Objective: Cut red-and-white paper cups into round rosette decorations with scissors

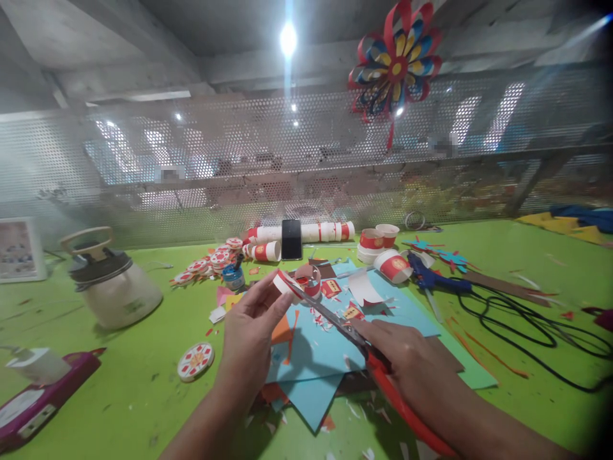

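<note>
My left hand [253, 319] pinches a cut piece of red and white paper cup [286, 282] between thumb and fingers. In my right hand [407, 358] are red-handled scissors [330, 314], their blades pointing up and left to the cup piece. The blade tips meet the piece near my left fingers; whether they are cutting at this instant I cannot tell. Beneath both hands lie light blue paper sheets [330, 358], strewn with small red and white scraps. A round disc with a red pattern [196, 362] lies to the left of my left hand.
A blue glue gun [438, 279] with a looping black cable lies at right. Paper cups [393, 265] stand and lie behind the sheets. A phone [292, 239] leans against a tube of stacked cups. At left are a kettle [112, 287] and a purple power strip [52, 399].
</note>
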Demonstrator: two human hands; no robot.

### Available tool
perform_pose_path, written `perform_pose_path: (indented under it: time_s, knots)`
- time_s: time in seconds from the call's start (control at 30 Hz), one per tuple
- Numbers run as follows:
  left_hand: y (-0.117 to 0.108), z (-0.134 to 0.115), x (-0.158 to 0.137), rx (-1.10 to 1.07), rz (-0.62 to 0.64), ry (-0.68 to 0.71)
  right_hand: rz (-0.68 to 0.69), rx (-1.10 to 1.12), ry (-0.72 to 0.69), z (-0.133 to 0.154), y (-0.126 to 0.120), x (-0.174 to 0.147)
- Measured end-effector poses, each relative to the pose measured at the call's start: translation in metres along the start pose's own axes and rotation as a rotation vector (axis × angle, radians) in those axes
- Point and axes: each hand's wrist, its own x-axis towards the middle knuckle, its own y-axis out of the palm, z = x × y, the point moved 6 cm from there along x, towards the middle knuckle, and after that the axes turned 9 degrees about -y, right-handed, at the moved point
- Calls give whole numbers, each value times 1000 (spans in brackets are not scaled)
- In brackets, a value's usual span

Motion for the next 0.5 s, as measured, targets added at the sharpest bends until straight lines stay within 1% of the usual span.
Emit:
perform_pose_path:
  time_s: [0.17,0.3,0.5]
  knots:
    - [3,-2,1,-148,82,-71,34,7,8,-1,3,-1]
    - [-1,-2,5,-153,53,-108,79,-37,25,-5,7,-2]
    - [-1,1,7,-156,57,-89,34,-88,0,-5,3,0]
